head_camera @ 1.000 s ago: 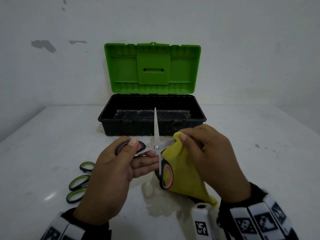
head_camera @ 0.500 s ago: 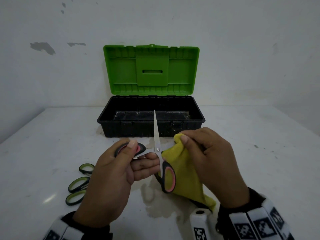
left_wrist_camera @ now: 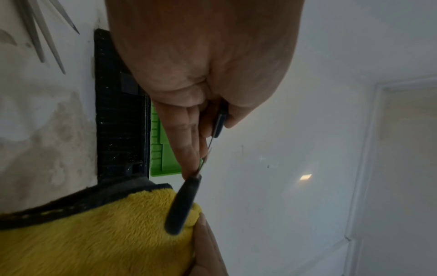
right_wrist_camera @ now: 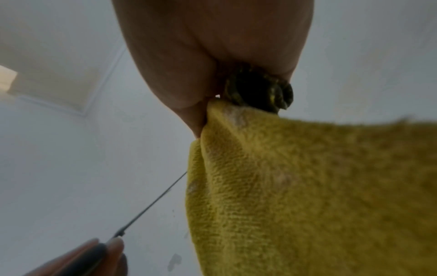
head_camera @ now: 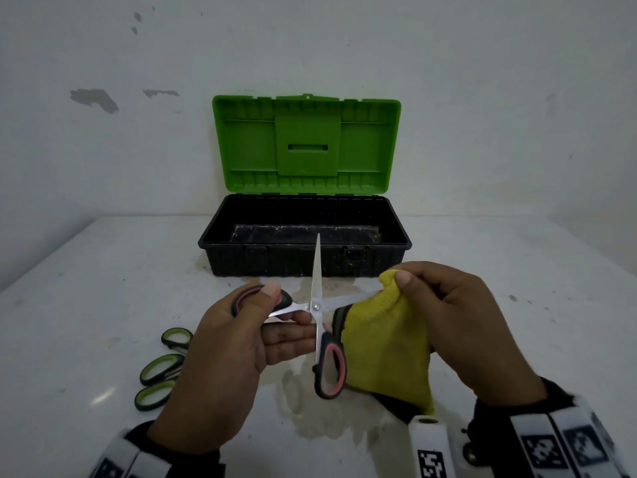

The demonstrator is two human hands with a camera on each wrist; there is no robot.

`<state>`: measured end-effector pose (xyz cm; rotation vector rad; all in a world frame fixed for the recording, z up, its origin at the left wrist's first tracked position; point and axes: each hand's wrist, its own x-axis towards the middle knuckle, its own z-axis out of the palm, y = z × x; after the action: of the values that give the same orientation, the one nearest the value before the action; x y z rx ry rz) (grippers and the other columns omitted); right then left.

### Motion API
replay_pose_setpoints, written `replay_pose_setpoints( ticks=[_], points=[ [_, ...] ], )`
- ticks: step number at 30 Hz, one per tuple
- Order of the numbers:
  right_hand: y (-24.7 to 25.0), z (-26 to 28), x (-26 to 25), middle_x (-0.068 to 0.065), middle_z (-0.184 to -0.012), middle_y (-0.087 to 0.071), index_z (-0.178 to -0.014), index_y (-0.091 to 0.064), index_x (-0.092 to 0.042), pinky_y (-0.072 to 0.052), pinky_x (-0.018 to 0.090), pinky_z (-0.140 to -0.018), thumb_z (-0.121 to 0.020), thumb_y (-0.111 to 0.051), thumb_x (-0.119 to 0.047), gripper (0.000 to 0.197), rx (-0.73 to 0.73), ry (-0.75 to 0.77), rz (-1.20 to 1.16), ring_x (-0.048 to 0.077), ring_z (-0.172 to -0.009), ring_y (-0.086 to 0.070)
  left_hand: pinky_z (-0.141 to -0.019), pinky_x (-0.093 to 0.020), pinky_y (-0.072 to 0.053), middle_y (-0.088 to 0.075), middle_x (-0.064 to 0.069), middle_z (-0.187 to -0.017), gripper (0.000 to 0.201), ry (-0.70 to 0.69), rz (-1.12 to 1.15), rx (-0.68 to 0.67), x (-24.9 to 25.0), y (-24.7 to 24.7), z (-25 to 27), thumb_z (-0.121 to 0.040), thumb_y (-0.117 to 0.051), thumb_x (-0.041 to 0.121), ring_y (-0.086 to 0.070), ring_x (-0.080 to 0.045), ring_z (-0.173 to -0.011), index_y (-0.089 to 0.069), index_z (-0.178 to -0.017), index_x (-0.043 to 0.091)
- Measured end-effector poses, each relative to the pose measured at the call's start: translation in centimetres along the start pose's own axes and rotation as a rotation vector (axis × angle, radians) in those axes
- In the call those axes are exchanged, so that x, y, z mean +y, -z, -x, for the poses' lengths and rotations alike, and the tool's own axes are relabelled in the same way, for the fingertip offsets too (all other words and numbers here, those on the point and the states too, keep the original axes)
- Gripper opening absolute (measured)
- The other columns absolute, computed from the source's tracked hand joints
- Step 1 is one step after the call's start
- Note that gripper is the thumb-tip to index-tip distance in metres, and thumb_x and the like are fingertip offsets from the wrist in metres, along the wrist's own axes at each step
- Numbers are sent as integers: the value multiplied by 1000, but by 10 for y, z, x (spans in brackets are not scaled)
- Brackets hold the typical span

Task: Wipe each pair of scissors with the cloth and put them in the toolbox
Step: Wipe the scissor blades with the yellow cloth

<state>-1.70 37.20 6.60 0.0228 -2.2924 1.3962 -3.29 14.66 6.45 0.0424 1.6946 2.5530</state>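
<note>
My left hand (head_camera: 241, 343) grips one black-and-pink handle of the spread scissors (head_camera: 315, 307). One blade points up toward the toolbox; the other runs right into the yellow cloth (head_camera: 386, 343). My right hand (head_camera: 458, 315) pinches the cloth around that blade near its tip. The second handle (head_camera: 331, 369) hangs free below. In the left wrist view the fingers hold the handle (left_wrist_camera: 220, 121) above the cloth (left_wrist_camera: 94, 237). The right wrist view shows the bunched cloth (right_wrist_camera: 307, 186) and the thin blade (right_wrist_camera: 151, 205). Behind stands the black toolbox (head_camera: 305, 260), its green lid (head_camera: 306, 146) raised.
Two more pairs of scissors with green-lined handles (head_camera: 162, 370) lie on the white table to the left of my left hand; their blades (left_wrist_camera: 40, 35) show in the left wrist view. A damp stain (head_camera: 320, 419) marks the table (head_camera: 86, 288) under my hands.
My right hand has slid the cloth outward to the right along the blade, baring more steel near the pivot. The left hand and scissors have stayed about where they were.
</note>
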Motion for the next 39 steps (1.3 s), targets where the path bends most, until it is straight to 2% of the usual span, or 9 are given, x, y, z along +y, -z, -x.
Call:
replay_pose_setpoints(
  ticks=[9,15,19,23,25,30,33,37,39],
  points=[
    [-21,11,-12,-17,-80,-70,-84,-76,-31,-44,24,-62,-94,-59,-30,20,-157,-67,-57,2,-76,-63,-43,-26,-51,-65,-4,-58,29,-48,44,272,-6,-8,-9,-99,-52,36,-71,-22,-54,-58,-85,12],
    [-15,15,-15,-17,-79,-71,-83,-76,-32,-45,21,-59,-93,-60,-29,19,-226,-83,-30,2,-74,-65,-49,-28,-48,-59,5,-47,34,-16,-78,323,-2,-7,-9,-100,-46,46,-63,-12,-48,-60,-88,18],
    [3,0,-2,-21,-77,-69,-83,-75,-33,-44,22,-62,-93,-62,-27,17,-81,-47,77,-1,-71,-61,-55,-34,-46,-54,-6,-57,41,-6,-174,279,-1,-8,-8,-99,-47,48,-60,-21,-53,-55,-86,10],
    [-3,-5,-14,-22,-88,-69,-93,-74,-34,-39,4,-70,-92,-63,-32,11,-55,198,214,-4,-88,-60,-37,-16,-38,-43,-12,-63,42,-36,-293,216,-1,-17,-4,-100,-43,43,-50,-5,-34,-51,-85,5],
    [-13,-3,-23,-19,-93,-68,-99,-74,-30,-41,7,-76,-93,-63,-31,12,-77,370,247,-2,-91,-61,-36,-15,-36,-44,-10,-62,43,-41,-333,178,0,-21,-2,-100,-43,44,-46,-3,-34,-51,-85,4],
    [-34,11,-29,-13,-103,-64,-110,-71,-27,-48,15,-80,-94,-58,-34,22,-246,525,296,1,-94,-60,-62,-30,-44,-54,-5,-76,37,-51,-420,157,0,-19,-2,-97,-43,53,-51,-17,-66,-53,-75,26],
    [-43,17,-26,-10,-104,-63,-113,-70,-29,-52,18,-79,-90,-54,-46,33,-260,541,373,5,-92,-59,-63,-39,-44,-48,-9,-70,46,-103,-478,119,-2,-17,-2,-97,-43,52,-48,-19,-63,-58,-83,11],
    [-46,16,-17,-1,-101,-66,-112,-73,-23,-55,28,-73,-92,-53,-38,32,-166,590,425,13,-87,-62,-50,-24,-46,-52,-10,-56,49,-140,-497,94,-4,-16,-1,-100,-42,48,-57,-20,-51,-53,-78,5],
    [-45,12,-14,1,-98,-67,-110,-74,-19,-56,30,-70,-92,-54,-34,31,-108,589,422,15,-84,-62,-44,-19,-45,-55,-22,-61,49,-145,-492,71,-5,-17,-2,-101,-41,45,-60,-21,-48,-53,-83,0]
  ],
)
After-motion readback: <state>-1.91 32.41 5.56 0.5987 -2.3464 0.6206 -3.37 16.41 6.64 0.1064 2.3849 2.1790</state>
